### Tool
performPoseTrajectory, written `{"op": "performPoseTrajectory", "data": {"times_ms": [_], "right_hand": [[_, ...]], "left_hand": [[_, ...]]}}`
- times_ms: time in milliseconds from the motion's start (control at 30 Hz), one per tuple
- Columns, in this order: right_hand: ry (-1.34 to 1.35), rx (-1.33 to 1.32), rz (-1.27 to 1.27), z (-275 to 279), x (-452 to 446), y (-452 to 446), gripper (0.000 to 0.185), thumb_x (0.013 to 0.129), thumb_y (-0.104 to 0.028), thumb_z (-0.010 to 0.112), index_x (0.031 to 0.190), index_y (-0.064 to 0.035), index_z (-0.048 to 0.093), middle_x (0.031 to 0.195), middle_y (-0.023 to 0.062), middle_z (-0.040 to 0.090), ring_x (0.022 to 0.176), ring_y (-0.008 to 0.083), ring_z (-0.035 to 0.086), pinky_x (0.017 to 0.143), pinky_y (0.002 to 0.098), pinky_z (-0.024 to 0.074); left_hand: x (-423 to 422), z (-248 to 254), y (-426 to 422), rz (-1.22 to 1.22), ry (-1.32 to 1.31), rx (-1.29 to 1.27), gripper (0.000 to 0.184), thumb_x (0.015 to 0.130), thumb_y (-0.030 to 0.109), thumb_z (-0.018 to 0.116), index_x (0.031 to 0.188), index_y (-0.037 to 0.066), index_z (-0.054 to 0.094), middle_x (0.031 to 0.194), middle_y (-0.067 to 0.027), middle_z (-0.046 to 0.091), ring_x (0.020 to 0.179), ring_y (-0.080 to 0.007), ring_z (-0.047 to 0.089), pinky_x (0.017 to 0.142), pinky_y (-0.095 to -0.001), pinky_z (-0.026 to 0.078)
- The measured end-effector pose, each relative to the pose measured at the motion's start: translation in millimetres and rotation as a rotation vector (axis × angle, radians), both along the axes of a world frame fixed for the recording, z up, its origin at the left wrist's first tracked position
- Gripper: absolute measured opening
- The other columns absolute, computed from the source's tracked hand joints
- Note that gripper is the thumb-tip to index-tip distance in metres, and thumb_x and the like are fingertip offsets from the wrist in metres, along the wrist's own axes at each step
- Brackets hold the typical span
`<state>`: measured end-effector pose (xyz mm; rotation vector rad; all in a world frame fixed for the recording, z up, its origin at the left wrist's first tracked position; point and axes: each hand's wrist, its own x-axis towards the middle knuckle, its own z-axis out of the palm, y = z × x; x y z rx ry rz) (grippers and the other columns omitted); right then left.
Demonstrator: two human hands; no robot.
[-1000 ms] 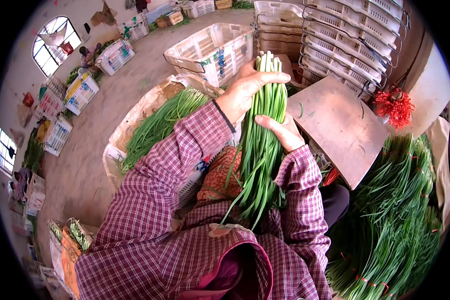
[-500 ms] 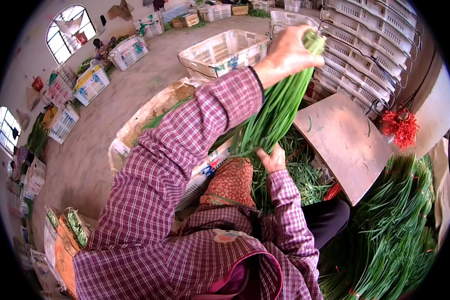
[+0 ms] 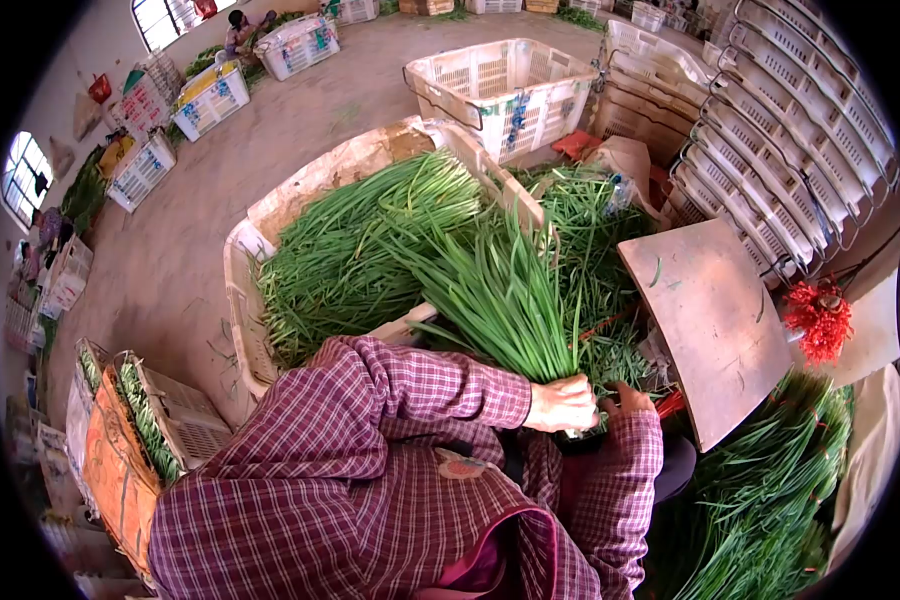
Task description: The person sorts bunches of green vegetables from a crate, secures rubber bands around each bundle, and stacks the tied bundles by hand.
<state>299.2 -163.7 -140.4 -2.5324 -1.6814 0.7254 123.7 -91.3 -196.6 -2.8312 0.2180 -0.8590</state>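
Note:
My left hand (image 3: 562,404) is wrapped round the pale root end of a bunch of chives (image 3: 510,300). The long green leaves fan up and away from it, over the edge of a white crate (image 3: 240,300). Beside that root end, to its right, is my right hand (image 3: 628,402), its fingers curled; what they hold, if anything, is hidden. More chives (image 3: 370,240) lie heaped in the crate. Loose green leaves (image 3: 600,240) are piled just beyond my hands.
A flat board (image 3: 710,330) stands at right, with red ties (image 3: 818,322) hanging beside it. Below it lie tied chives (image 3: 770,490). Stacked crates (image 3: 780,140) rise at the back right, and another white crate (image 3: 510,90) stands on the floor. A person (image 3: 240,35) sits far off.
My left hand has come down from high up, and the bunch has turned over, root end now low and leaves upward. My right hand has left the leaf tips and moved right and down.

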Motion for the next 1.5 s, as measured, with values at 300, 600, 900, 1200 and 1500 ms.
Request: {"op": "performPoseTrajectory", "data": {"times_ms": [300, 600, 900, 1200, 1500], "right_hand": [[0.099, 0.21, -0.061, 5, 2, -7, 0.032, 0.078, -0.026, 0.064, 0.107, -0.0129, 0.066, 0.094, 0.0116, 0.07, 0.089, 0.0256, 0.067, 0.084, 0.0386, 0.0518], [0.483, 0.738, 0.354, 7, -119, 60, 0.005, 0.084, -0.013, 0.065, 0.083, -0.008, 0.065, 0.075, 0.0098, 0.069, 0.058, 0.0164, 0.065, 0.051, 0.0293, 0.0543], [0.066, 0.341, 0.483, 1, -214, 89, 0.017, 0.081, -0.028, 0.069, 0.088, -0.0126, 0.064, 0.079, 0.0072, 0.065, 0.065, 0.0257, 0.065, 0.059, 0.037, 0.0528], [1.412, 0.405, 0.036, -24, -190, 64, 0.009, 0.091, -0.011, 0.06, 0.091, -0.0026, 0.06, 0.075, 0.002, 0.06, 0.055, 0.008, 0.054, 0.048, 0.0217, 0.0494], [0.754, 0.769, -0.055, 18, -100, 86, 0.02, 0.092, -0.024, 0.057, 0.093, -0.0059, 0.067, 0.089, 0.0092, 0.068, 0.068, 0.0172, 0.062, 0.061, 0.0308, 0.0509]], "left_hand": [[-19, -101, -52, -0.077, 0.201, -0.572, 0.015, 0.074, 0.028, 0.055, 0.074, 0.013, 0.052, 0.066, -0.0013, 0.049, 0.07, -0.0189, 0.05, 0.072, -0.0355, 0.036], [-10, -73, -58, 0.099, 0.722, -0.15, 0.009, 0.067, 0.019, 0.064, 0.064, 0.013, 0.058, 0.056, -0.0011, 0.047, 0.058, -0.0214, 0.051, 0.06, -0.0388, 0.038], [11, -74, -84, -0.005, 0.619, -0.251, 0.011, 0.069, 0.02, 0.063, 0.066, 0.011, 0.057, 0.056, -0.0013, 0.049, 0.058, -0.0211, 0.052, 0.058, -0.038, 0.037], [-12, -77, -63, -0.004, 0.618, -0.267, 0.012, 0.07, 0.022, 0.062, 0.068, 0.01, 0.057, 0.057, -0.0015, 0.051, 0.058, -0.0209, 0.054, 0.057, -0.0372, 0.036], [-30, -71, -53, 0.015, 0.43, -0.184, 0.014, 0.072, 0.023, 0.061, 0.07, 0.009, 0.057, 0.058, -0.0017, 0.053, 0.057, -0.0207, 0.055, 0.055, -0.0363, 0.035]]}}
